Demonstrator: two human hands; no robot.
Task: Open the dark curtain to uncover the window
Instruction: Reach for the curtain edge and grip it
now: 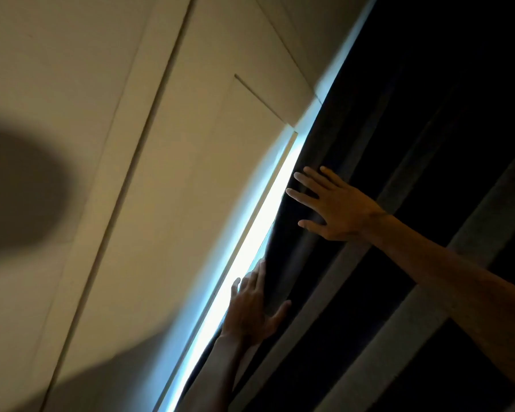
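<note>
The dark curtain (pixel 399 144) hangs in heavy folds across the right half of the tilted view. Along its left edge a thin strip of bright window (pixel 259 233) shows. My left hand (pixel 250 310) is low on that edge, fingers curled round the fabric from the window side and thumb on the front. My right hand (pixel 330 206) lies higher up, flat on the curtain's outer fold, fingers spread and pointing toward the light strip. It holds nothing.
A pale wall (pixel 131 173) with panel seams fills the left half. A large soft shadow (pixel 18 185) lies on it at the left. The window frame (pixel 283 156) runs diagonally beside the curtain edge.
</note>
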